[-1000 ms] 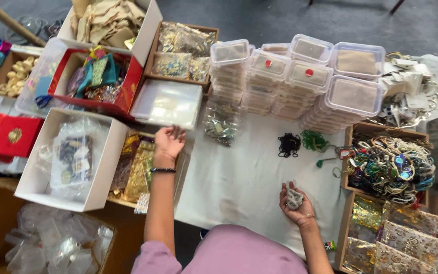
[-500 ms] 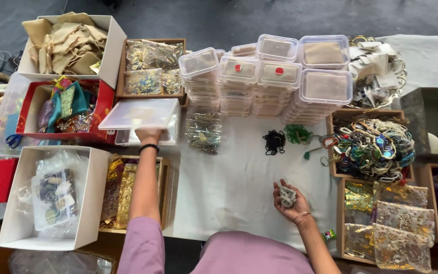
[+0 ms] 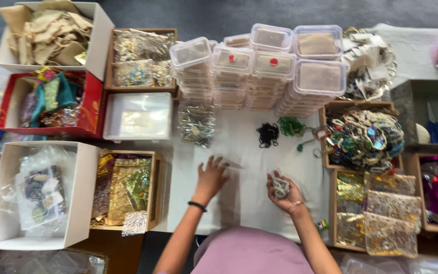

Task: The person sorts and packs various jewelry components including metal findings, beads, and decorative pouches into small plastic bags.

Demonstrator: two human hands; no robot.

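Observation:
My left hand (image 3: 210,177) lies low on the white tablecloth (image 3: 239,203), fingers spread, with a small clear plastic bag (image 3: 233,164) at its fingertips. My right hand (image 3: 283,194) is cupped palm up a little to the right, holding a small silvery-grey bundle of jewellery (image 3: 280,186). The two hands are about a hand's width apart. A black band sits on my left wrist.
Stacks of clear lidded containers (image 3: 264,66) stand at the back. A clear flat box (image 3: 138,116), a wooden tray of gold pouches (image 3: 128,185) and a white box (image 3: 79,198) are left. Black (image 3: 268,134) and green (image 3: 291,126) bead bundles and a bangle tray (image 3: 363,139) are right.
My left hand has drawn back from the clear flat box to the cloth in front of me, with a clear bag now at its fingers. The right hand stays put with its bundle.

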